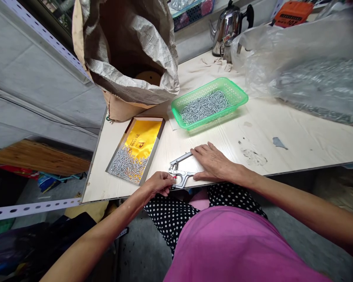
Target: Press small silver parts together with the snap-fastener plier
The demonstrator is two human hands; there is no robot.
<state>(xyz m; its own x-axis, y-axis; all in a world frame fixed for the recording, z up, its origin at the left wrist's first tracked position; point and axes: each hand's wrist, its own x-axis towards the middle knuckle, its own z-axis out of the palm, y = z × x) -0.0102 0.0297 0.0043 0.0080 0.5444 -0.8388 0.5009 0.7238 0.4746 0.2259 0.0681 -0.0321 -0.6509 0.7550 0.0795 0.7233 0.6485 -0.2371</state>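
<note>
Lever tool point(181, 172), silver metal with a coil spring and a small red part, stands at 6 o'clock of centre in the head view, at the near edge of the pale table point(226, 135). From my remote station I record its lever raised apart from its lower handle.

Right hand point(213, 162), at the tool's 3 o'clock, grips it: fingertips on the lever's end, thumb on the lower handle. Left hand point(159, 182), at 8 o'clock, has thumb and fingers drawn together beside the red part; whether a small piece lies between them, I cannot tell.

At the tool's 10 o'clock I note a shallow tray point(157, 145) with a yellow printed sheet point(147, 131) inside and loose metal pins point(126, 164) heaped at its near end. A green basket point(237, 94) at 1 o'clock contains similar small silver pieces point(206, 106). An open sack point(120, 88) stands at 11 o'clock, just beyond the tray.

Farther off at 1 o'clock I find a shiny kettle point(227, 29) and an orange box point(294, 12). A translucent bag point(317, 74) lies at 2 o'clock; its contents are too blurred for me to identify.
</note>
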